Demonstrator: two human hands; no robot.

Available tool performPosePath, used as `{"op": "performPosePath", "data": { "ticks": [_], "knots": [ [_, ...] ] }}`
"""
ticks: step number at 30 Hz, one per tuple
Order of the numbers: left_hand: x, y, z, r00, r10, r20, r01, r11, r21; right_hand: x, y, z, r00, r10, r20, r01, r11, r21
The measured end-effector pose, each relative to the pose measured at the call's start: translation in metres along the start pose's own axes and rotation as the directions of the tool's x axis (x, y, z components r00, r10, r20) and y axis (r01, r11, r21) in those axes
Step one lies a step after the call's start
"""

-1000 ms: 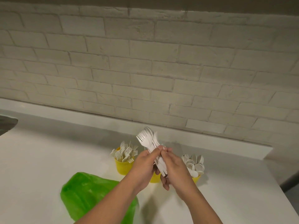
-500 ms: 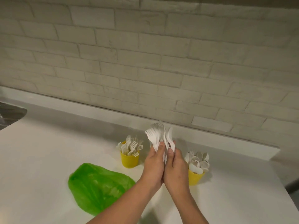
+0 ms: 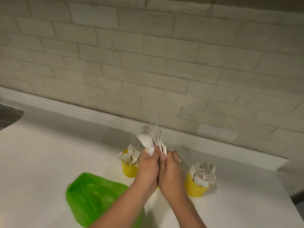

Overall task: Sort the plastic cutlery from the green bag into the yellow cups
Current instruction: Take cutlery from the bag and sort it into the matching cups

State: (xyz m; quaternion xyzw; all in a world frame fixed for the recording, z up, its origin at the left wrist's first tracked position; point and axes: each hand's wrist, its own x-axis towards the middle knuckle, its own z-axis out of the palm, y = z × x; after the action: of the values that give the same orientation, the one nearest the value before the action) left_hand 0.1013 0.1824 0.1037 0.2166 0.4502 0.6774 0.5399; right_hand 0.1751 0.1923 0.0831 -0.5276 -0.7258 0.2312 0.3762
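Sorting looks nearly done: the green bag lies flat at near left; forks fill the left yellow cup, spoons the right yellow cup; left hand and right hand, pressed together, clamp a last cutlery bundle between the cups.

No text, label, brand, number or sign can be read anywhere in the view.
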Motion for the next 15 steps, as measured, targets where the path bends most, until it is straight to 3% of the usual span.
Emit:
{"op": "performPosePath", "data": {
  "ticks": [4,8,11,15],
  "knots": [
    [0.016,-0.001,-0.008,0.998,-0.059,-0.018,0.058,0.997,-0.058,0.016,0.008,0.003,0.996,-0.048,0.071,0.049,0.999,-0.02],
    [0.023,0.0,-0.01,0.999,-0.036,0.002,0.036,0.997,-0.067,0.021,0.015,0.007,0.997,-0.081,-0.019,0.08,0.996,-0.042],
    [0.027,0.001,-0.004,1.0,0.008,0.006,-0.008,0.998,-0.069,0.025,0.022,0.01,0.994,-0.011,-0.105,0.008,1.0,-0.025],
    [0.027,-0.003,-0.009,0.998,-0.051,-0.038,0.047,0.992,-0.12,0.02,0.029,0.007,0.992,0.096,-0.087,-0.086,0.989,0.119]
  ]
}}
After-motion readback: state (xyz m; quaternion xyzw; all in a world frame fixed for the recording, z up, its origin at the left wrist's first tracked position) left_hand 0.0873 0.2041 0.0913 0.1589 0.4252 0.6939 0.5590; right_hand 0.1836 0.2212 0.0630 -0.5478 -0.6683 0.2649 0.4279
